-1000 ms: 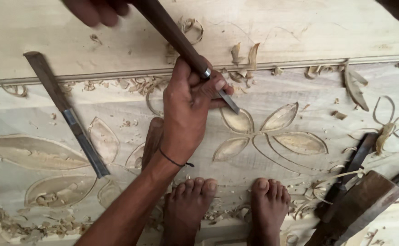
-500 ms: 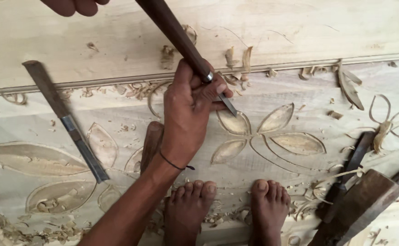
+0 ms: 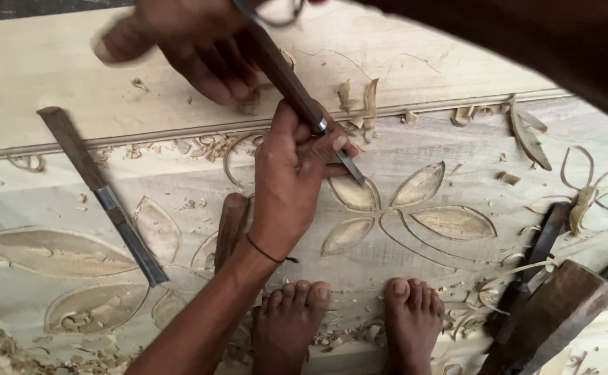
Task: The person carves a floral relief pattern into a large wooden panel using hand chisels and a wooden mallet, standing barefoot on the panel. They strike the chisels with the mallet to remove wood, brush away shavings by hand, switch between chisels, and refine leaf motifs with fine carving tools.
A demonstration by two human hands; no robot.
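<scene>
The left hand (image 3: 297, 173) is clamped around the lower shaft of a dark wooden-handled chisel with a grey steel blade (image 3: 304, 111), whose tip rests on the upper-left petal of a carved leaf-and-petal flower (image 3: 401, 212) in the pale wooden panel (image 3: 457, 55). The right hand (image 3: 186, 42), blurred, is closed near the top of the handle, above the left hand; what it grips cannot be told.

Left of the flower, a second long flat chisel with a brown handle (image 3: 102, 194) lies slanted across carved leaves. Just below the flower two bare feet (image 3: 349, 316) stand on the panel. To its lower right lie more dark tools and a brown wooden mallet block (image 3: 561, 305). Curled pale wood shavings (image 3: 359, 97) lie above the flower, along a raised moulding. A dark arm covers the corner to the upper right of the flower.
</scene>
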